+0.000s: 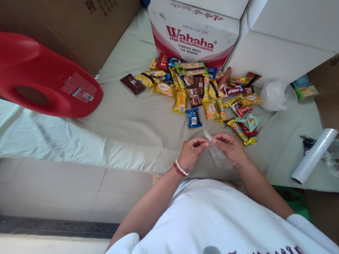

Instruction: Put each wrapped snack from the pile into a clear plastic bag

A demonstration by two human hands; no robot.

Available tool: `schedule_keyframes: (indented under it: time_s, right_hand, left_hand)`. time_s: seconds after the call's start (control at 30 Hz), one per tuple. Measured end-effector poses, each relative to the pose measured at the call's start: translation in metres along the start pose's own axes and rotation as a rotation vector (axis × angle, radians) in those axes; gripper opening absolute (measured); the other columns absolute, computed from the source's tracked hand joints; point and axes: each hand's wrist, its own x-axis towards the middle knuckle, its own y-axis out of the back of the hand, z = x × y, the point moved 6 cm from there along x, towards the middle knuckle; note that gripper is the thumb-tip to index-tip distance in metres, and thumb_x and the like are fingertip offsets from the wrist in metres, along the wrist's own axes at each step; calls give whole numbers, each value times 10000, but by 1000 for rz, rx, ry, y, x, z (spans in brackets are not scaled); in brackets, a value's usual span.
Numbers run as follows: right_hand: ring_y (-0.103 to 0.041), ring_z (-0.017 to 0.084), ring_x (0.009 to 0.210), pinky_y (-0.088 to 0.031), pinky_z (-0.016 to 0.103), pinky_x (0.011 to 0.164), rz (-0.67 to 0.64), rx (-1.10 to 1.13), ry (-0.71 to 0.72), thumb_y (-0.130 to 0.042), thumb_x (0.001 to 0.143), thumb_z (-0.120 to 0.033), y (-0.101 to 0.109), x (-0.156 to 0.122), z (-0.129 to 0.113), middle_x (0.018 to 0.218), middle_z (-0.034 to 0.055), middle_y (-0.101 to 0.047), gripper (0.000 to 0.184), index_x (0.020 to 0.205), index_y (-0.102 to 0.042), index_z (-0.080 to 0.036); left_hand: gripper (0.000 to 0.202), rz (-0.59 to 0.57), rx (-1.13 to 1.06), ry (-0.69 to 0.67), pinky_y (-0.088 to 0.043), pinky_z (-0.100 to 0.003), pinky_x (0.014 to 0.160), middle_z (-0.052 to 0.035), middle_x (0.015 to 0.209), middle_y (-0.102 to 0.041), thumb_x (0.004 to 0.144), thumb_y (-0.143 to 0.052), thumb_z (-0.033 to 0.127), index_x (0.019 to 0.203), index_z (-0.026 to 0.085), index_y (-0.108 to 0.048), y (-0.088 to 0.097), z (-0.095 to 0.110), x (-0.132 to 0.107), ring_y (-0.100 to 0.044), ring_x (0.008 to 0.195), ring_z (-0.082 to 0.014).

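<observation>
My left hand and my right hand meet in front of my chest, both pinching the top of a small clear plastic bag that hangs between them. My left wrist wears a white and red bead bracelet. Just beyond my hands, a heap of small wrapped snacks lies spread on a pale green sheet. A blue packet lies nearest my hands.
A Wahaha water carton and white boxes stand behind the snacks. A red plastic object leans at left before a brown carton. A roll of clear bags and crumpled white plastic lie at right.
</observation>
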Motion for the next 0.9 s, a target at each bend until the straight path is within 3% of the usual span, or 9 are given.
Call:
schedule_keyframes:
  time_s: [0.13, 0.3, 0.47, 0.57, 0.7, 0.8, 0.9]
  right_hand:
    - [-551, 123, 687, -444, 249, 652, 148, 95, 43, -872, 667, -460, 17, 1, -2, 795, -9, -673, 294, 768, -728, -225]
    - [-549, 129, 677, -436, 261, 649, 93, -33, 81, -863, 710, -420, 7, -4, -7, 752, -5, -670, 236, 784, -751, -226]
    - [-516, 113, 613, -420, 249, 597, 120, 82, -6, -879, 672, -456, 10, -5, -5, 700, -16, -646, 303, 783, -729, -217]
    - [-488, 100, 602, -422, 236, 578, 194, 158, -8, -894, 642, -465, 28, -6, -7, 687, -39, -588, 338, 772, -696, -224]
    - [-555, 117, 661, -491, 257, 618, 203, 221, -35, -875, 668, -495, 44, -11, -1, 760, -29, -602, 369, 815, -652, -239]
    - [-560, 134, 654, -502, 276, 604, 176, 98, -72, -815, 716, -554, 45, -18, 8, 757, -8, -617, 394, 803, -619, -223]
    - [-538, 140, 658, -484, 271, 612, 399, -189, 71, -728, 796, -576, 52, -31, -2, 733, -8, -607, 388, 831, -607, -209]
  left_hand:
    - [444, -28, 20, 22, -204, -245, 493, 26, 609, -584, 695, -838, 553, 765, 131, -721, 4, 7, -5, -318, 506, -51]
    - [461, -33, 30, 10, -246, -238, 512, 34, 610, -575, 685, -847, 562, 808, 133, -735, -10, 14, -6, -354, 529, -55]
    - [454, -15, -93, 23, -227, -230, 485, 45, 588, -551, 681, -855, 555, 744, 144, -671, -10, 10, -2, -333, 497, -46]
    - [415, -11, -175, 31, -315, -203, 520, 33, 683, -605, 705, -863, 506, 786, 162, -645, 2, 10, -6, -430, 554, -52]
    - [372, -13, -292, 24, -487, -218, 722, 19, 815, -649, 736, -865, 450, 814, 178, -623, 16, 14, -16, -600, 763, -92]
    - [392, -24, -345, 76, -542, -287, 780, 5, 850, -684, 735, -867, 458, 835, 190, -599, 19, 10, -20, -669, 836, -143]
    - [409, 48, -307, 63, -548, -277, 732, 9, 783, -685, 713, -880, 467, 796, 179, -603, 23, 7, -21, -668, 758, -133]
